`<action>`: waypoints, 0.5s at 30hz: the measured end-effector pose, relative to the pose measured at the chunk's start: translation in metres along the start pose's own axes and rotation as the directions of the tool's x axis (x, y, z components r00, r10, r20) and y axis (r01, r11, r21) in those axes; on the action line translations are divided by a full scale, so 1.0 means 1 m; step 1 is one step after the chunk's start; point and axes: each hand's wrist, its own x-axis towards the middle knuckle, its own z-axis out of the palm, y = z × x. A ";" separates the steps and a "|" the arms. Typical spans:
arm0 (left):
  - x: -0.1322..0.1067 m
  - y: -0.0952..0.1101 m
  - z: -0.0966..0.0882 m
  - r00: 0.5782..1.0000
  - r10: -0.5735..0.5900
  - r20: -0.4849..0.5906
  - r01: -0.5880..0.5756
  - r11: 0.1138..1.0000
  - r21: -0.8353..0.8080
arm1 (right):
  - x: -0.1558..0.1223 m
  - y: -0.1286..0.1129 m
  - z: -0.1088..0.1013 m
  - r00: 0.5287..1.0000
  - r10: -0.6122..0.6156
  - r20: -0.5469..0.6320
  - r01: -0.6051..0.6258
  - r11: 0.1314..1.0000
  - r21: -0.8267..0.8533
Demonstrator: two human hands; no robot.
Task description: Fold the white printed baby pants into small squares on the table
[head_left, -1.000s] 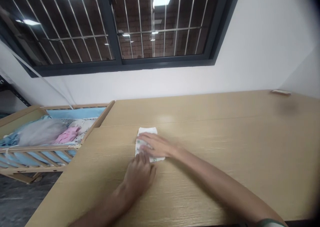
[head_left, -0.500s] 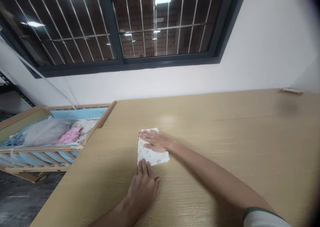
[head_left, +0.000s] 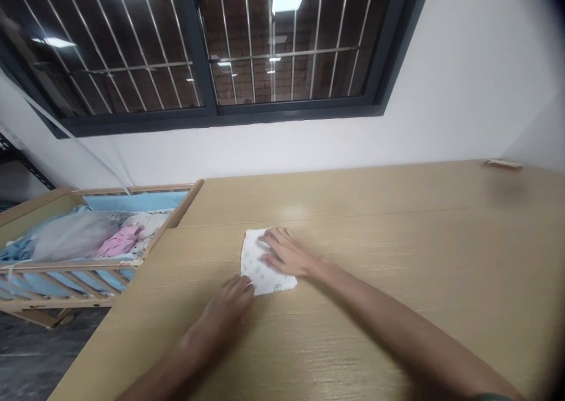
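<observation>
A small white cloth with a faint green print lies folded flat on the light wood tabletop. At its lower left corner, my left hand has its fingers curled in and pressed together on the edge; motion blurs the hand somewhat. My right hand rests over the cloth's upper right part, fingers slightly bent and thumb held apart. Its fingertips are a little smeared by motion.
A wooden cot with blue lining adjoins the table's left end, holding a pink cloth and a pale translucent bundle. A barred window is behind. A flat small item lies at the far right corner.
My left hand has shifted left to the cloth's corner, and its fingers have curled. My right hand has slid right, its fingers lifting and bending. The cloth lies nearly where it was.
</observation>
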 end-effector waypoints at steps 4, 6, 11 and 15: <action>0.003 -0.017 -0.004 0.998 0.052 -0.046 -0.056 0.994 -0.095 | -0.047 -0.023 -0.018 0.995 -0.010 0.095 0.008 1.000 0.020; 0.009 -0.023 -0.006 0.998 -0.026 -0.059 0.015 0.984 -0.180 | -0.064 -0.026 -0.018 0.994 -0.007 0.107 0.006 1.000 0.015; 0.021 -0.034 -0.019 0.977 -0.208 0.039 0.205 0.882 -0.425 | -0.072 -0.021 -0.008 0.998 0.066 0.018 -0.067 0.995 0.073; 0.024 -0.040 -0.028 0.970 -0.242 0.034 0.230 0.856 -0.463 | -0.053 -0.009 -0.005 0.976 0.216 -0.029 -0.204 0.951 0.232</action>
